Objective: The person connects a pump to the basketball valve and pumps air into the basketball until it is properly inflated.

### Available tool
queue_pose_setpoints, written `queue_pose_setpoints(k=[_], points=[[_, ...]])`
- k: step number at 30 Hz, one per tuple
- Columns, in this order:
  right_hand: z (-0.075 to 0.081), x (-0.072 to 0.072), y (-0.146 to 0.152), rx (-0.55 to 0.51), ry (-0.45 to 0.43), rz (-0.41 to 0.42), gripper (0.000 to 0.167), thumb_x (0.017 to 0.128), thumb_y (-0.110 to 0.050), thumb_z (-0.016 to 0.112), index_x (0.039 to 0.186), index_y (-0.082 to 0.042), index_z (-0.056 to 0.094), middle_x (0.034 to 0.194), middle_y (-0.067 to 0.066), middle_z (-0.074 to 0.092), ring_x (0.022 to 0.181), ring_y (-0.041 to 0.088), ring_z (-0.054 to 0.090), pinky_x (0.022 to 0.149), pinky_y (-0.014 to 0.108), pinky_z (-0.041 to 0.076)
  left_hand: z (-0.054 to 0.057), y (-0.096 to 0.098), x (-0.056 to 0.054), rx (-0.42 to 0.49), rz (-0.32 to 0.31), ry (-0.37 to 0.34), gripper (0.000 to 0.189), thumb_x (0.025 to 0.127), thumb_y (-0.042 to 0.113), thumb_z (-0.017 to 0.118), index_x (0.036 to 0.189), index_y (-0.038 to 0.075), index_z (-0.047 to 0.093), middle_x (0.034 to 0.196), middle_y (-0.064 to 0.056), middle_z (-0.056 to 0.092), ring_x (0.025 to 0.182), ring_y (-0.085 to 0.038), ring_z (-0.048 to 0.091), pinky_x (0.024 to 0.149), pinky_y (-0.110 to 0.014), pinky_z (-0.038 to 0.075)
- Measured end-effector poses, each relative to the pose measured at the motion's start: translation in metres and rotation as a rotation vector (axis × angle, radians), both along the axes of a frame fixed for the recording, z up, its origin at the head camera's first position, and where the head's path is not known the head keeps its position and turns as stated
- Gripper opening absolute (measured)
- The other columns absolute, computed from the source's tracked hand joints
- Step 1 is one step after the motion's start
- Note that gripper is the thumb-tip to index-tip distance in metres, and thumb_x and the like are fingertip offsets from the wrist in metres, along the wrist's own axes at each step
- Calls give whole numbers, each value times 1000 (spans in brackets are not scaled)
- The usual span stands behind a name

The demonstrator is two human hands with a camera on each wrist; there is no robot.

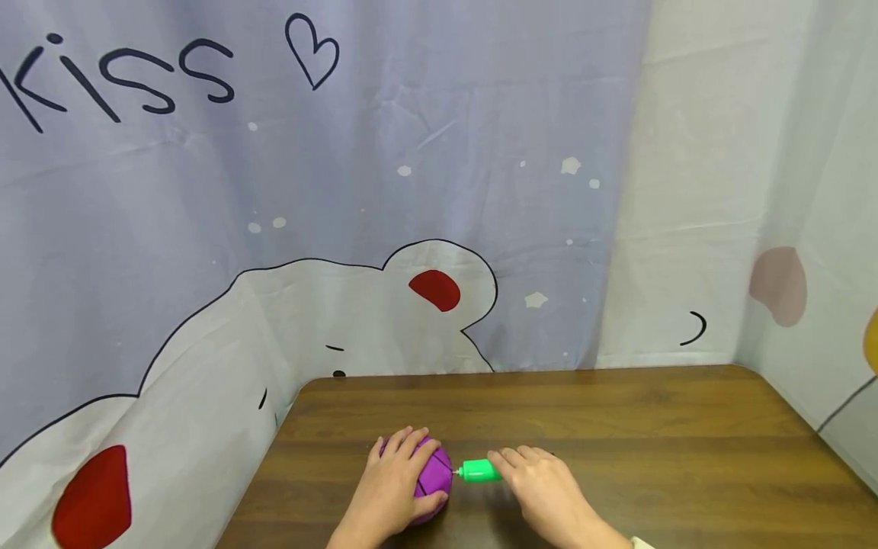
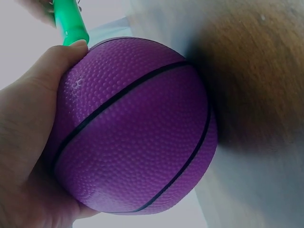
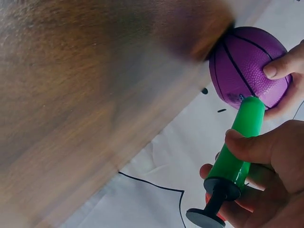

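On the wooden table sits a small purple ball (image 1: 435,474) with black seams, like a mini basketball. My left hand (image 1: 391,488) grips it from above and the side, the thumb and fingers curved round it. To its right, my right hand (image 1: 545,488) holds a green hand pump (image 3: 232,152), thumb on one side of the barrel and fingers on the other. The pump's thin needle (image 1: 456,472) meets the ball's right side; how deep it goes I cannot tell. In the right wrist view the black plunger handle (image 3: 205,217) stands out a little from the barrel.
The brown wooden table (image 1: 617,427) stretches behind and to the right of the hands. A printed curtain (image 1: 439,152) with drawn bears, stars and lettering hangs along the table's back and sides.
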State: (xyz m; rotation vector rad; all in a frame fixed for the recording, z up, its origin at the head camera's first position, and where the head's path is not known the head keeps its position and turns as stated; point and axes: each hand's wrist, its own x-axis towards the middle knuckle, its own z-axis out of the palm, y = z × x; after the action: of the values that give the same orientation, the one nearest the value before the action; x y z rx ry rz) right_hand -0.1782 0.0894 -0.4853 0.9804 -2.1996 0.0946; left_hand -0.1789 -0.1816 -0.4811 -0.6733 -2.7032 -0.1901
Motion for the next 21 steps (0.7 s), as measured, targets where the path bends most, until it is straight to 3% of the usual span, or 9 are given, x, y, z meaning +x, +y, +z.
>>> queue_pose_setpoints(k=[13, 19, 21], points=[[-1, 5, 11, -43, -76, 12, 60, 58, 11, 72, 115, -10, 73, 100, 1, 75, 84, 19, 71, 74, 33, 62, -1, 3, -1, -8, -4, -25, 64, 80, 58, 77, 132, 24, 62, 142, -3, 58, 134, -33, 50, 98, -72, 45], [1, 3, 18, -44, -71, 30, 59, 59, 11, 72, 114, -9, 72, 100, 2, 75, 82, 18, 71, 70, 33, 62, -2, 1, -3, -5, -2, -30, 64, 81, 60, 75, 133, 26, 62, 143, -3, 57, 135, -32, 49, 98, -72, 45], [2, 1, 25, -48, -62, 0, 59, 57, 12, 73, 113, -8, 73, 99, 4, 75, 82, 20, 71, 69, 34, 62, -2, -3, -3, 16, 12, -31, 64, 80, 59, 75, 133, 25, 61, 143, -3, 56, 134, -33, 49, 97, -72, 46]])
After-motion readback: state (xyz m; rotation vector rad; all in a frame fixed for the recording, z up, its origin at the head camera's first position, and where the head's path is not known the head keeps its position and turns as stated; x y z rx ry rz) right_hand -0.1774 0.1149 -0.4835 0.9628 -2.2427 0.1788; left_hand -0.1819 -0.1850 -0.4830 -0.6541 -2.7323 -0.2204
